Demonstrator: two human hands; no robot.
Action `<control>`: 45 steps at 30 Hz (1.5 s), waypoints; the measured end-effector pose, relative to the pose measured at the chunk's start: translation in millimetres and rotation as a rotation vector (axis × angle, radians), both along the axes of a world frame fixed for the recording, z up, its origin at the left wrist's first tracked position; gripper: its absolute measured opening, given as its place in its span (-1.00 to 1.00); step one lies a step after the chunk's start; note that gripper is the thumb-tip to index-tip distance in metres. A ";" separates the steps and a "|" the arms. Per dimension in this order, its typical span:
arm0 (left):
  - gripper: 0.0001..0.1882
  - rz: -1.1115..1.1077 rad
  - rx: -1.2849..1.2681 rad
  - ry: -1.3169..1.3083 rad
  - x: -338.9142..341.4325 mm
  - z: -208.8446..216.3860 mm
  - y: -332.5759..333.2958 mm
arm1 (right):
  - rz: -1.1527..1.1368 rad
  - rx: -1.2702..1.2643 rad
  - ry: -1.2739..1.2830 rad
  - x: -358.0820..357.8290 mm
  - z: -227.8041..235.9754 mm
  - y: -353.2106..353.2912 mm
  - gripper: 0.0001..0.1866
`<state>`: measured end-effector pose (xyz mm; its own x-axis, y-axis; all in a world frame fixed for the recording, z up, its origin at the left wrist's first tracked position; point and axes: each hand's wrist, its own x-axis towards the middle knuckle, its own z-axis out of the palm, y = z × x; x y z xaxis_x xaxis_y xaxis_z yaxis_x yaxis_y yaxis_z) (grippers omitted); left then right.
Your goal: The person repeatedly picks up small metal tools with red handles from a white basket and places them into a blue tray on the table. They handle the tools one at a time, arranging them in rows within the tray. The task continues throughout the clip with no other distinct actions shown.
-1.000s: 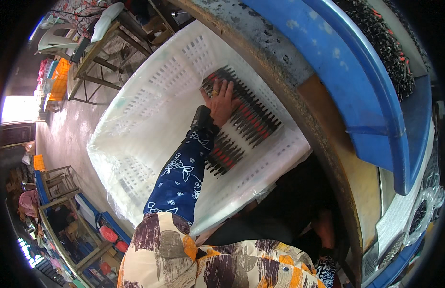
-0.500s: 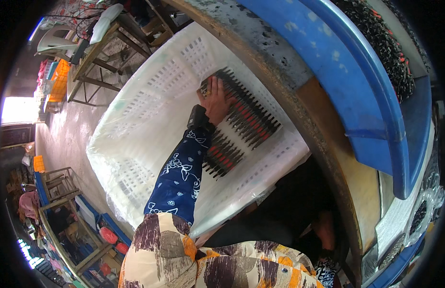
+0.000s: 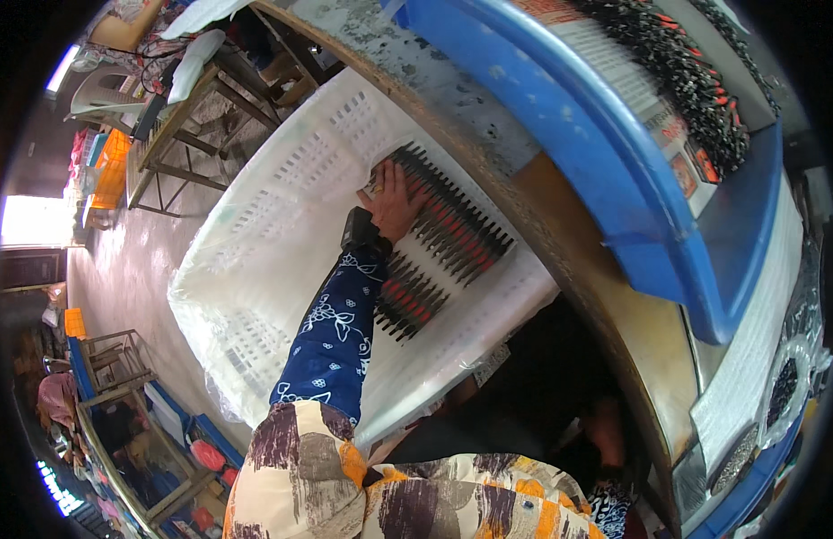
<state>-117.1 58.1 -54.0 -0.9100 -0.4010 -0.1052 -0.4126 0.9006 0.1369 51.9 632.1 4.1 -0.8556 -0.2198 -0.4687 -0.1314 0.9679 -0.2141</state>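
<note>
My left hand (image 3: 395,210), in a dark blue floral sleeve and with a black band at the wrist, rests on the far-left end of a long row of thin black pieces with red middles (image 3: 452,225). Its fingers are stretched out over the pieces. A shorter row of the same pieces (image 3: 414,301) lies nearer to me. Both rows sit in a white plastic basket (image 3: 246,296) lined with clear film. Low at the right, my right hand (image 3: 607,436) hangs in shadow beside the table, its fingers hidden.
A worn table edge (image 3: 560,238) curves along the basket's right side. On that table stands a blue tray (image 3: 605,171) with newspaper and a heap of similar black and red pieces (image 3: 695,90). Wooden frames (image 3: 178,148) and an orange crate (image 3: 111,171) stand at the left.
The view has shifted, so the blue tray shows more of its newspaper. My left hand stays on the long row, its fingers a little more upright. My right hand remains low in shadow.
</note>
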 end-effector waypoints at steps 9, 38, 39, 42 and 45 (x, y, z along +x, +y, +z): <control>-0.26 -0.108 0.170 0.099 46.0 28.7 18.0 | -0.108 0.092 -0.193 -30.3 44.4 -50.3 -0.63; -0.53 -0.195 -0.080 -0.259 137.2 89.9 -100.1 | -0.010 -0.447 -0.092 -60.9 54.3 -70.0 -0.66; -0.52 -0.156 -0.019 -0.238 148.4 69.6 -98.7 | -0.055 -0.339 -0.105 -60.9 49.1 -68.2 -0.67; -0.36 0.142 0.026 -0.182 166.7 18.9 -89.3 | -0.030 -0.227 0.005 -51.0 35.5 -58.5 -0.69; -0.25 0.275 -0.059 -0.097 178.9 -10.8 -76.8 | -0.027 -0.239 0.076 -44.0 36.1 -53.8 -0.70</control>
